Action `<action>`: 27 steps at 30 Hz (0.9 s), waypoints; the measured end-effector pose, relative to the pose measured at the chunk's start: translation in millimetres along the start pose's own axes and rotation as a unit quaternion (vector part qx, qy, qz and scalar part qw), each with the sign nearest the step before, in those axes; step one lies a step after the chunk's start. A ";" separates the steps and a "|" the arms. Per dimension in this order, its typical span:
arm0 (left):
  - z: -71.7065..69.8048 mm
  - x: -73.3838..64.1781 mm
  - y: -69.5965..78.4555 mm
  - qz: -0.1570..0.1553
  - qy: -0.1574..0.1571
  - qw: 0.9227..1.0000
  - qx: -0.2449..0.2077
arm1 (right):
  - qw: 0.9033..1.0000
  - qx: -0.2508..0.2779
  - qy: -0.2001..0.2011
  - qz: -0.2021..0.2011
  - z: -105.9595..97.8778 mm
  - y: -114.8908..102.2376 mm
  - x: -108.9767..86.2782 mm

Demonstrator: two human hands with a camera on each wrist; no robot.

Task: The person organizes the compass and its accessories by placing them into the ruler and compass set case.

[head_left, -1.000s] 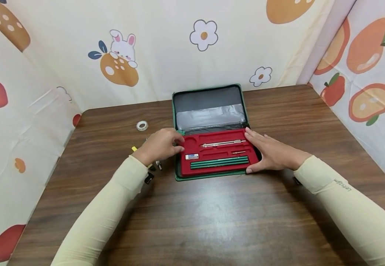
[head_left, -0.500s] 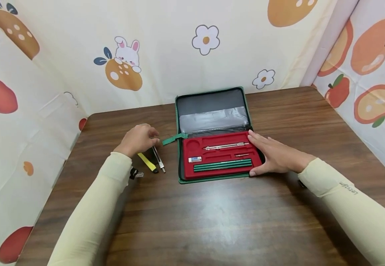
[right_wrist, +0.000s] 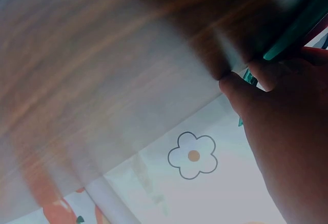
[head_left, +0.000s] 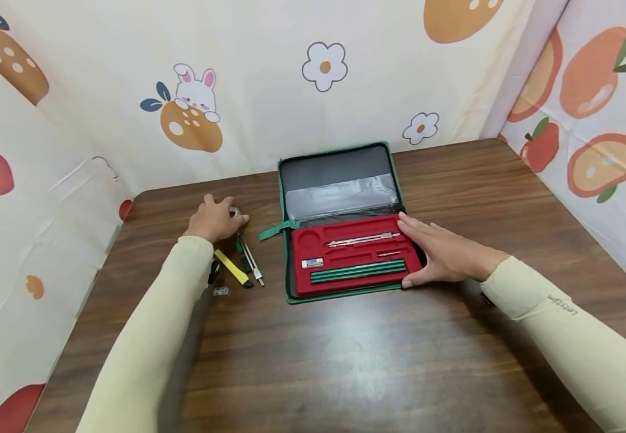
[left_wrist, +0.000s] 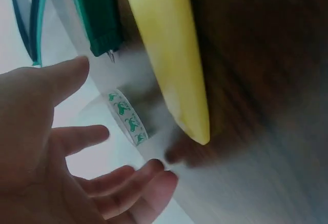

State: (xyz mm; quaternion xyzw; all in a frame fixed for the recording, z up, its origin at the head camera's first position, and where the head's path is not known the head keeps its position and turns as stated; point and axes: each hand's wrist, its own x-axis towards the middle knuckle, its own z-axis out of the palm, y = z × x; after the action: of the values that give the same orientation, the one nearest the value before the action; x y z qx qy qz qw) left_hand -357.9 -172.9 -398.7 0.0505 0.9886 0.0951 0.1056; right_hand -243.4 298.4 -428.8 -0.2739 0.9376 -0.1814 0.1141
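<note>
My left hand (head_left: 214, 221), fingers spread, hovers around a small roll of tape (head_left: 234, 211) at the table's back left. In the left wrist view, the tape (left_wrist: 128, 119), printed with green figures, lies between thumb and fingers, apparently untouched. Nearby are a yellow utility knife (head_left: 233, 269), a silver compass (head_left: 251, 261) and a green thing with a metal tip (left_wrist: 97, 19). My right hand (head_left: 448, 249) rests against the right side of an open green zip case (head_left: 340, 162), fingers extended. Its red tray (head_left: 337, 224) holds another compass (head_left: 364, 240), an eraser (head_left: 313, 263) and green pencils (head_left: 358, 273).
A small clear piece (head_left: 220, 291) lies in front of the knife, near a black item partly under the left wrist. The case's green strap (head_left: 276, 231) sticks out leftward. Patterned cloth (head_left: 269, 90) hangs behind the wooden table (head_left: 356, 361) and at both sides.
My left hand has moved left and back from the tray's left edge to the tape, uncovering the knife and compass. The strap now points outward. The right hand stays at the case.
</note>
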 end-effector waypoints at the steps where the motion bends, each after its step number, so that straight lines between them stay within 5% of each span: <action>1: 0.2 1.2 0.6 -0.006 -0.008 1.000 0.007 | 1.000 0.000 0.000 0.001 0.2 -0.1 0.0; 5: 4.1 4.9 1.1 -0.001 -0.015 0.999 0.049 | 1.000 0.002 -0.003 0.004 0.9 -0.5 0.2; 10: 10.2 8.9 -0.1 0.028 0.019 0.995 0.089 | 1.000 0.003 -0.004 0.007 1.0 -0.2 0.5; 18: 7.9 2.2 2.7 0.084 0.081 0.993 0.032 | 1.000 0.000 -0.007 0.012 -0.8 -0.8 0.6; 27: 6.6 -15.2 48.9 0.201 0.158 0.967 0.009 | 1.000 0.000 -0.009 0.013 -1.1 -0.8 1.1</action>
State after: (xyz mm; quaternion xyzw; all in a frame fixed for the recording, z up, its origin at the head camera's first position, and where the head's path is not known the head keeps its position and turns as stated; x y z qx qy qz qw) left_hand -337.7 -125.8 -392.3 0.2335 0.9630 0.1123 -0.0741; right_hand -244.2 297.4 -427.6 -0.2632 0.9400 -0.1779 0.1247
